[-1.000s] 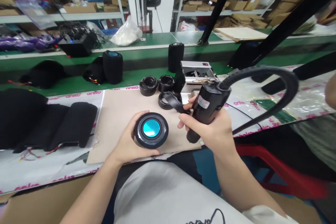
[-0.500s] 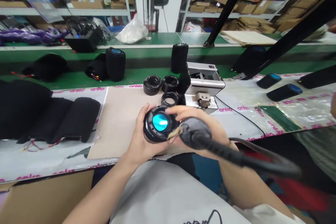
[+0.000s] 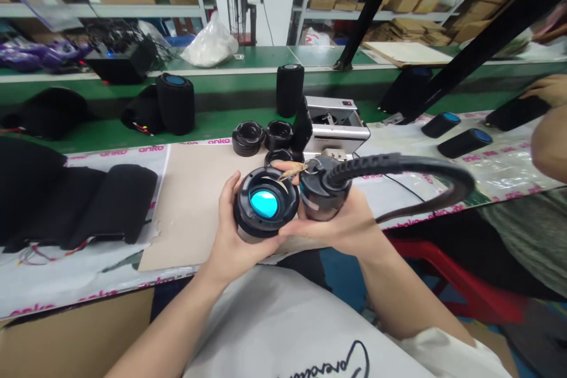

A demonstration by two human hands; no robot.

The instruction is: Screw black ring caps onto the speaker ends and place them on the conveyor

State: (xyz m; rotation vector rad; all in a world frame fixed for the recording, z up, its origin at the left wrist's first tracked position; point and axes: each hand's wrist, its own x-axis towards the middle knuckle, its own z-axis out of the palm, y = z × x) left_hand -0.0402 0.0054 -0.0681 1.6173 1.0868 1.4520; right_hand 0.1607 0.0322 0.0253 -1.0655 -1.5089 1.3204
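Left hand (image 3: pixel 239 248) of mine is curved around the round black part (image 3: pixel 267 202), thumb and fingers pressed on its sides, and it is above the cardboard sheet (image 3: pixel 186 207). Right hand (image 3: pixel 341 227) of mine is closed around the black corded tool (image 3: pixel 324 189), and its thumb touches the lower edge of the part. Beyond them, black rings (image 3: pixel 248 138) stand on the sheet, beside the silver machine (image 3: pixel 334 130).

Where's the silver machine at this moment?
In the head view, the silver machine sits right of centre, beyond the right hand, with the black rings to its left and an upright black cylinder behind its left end.
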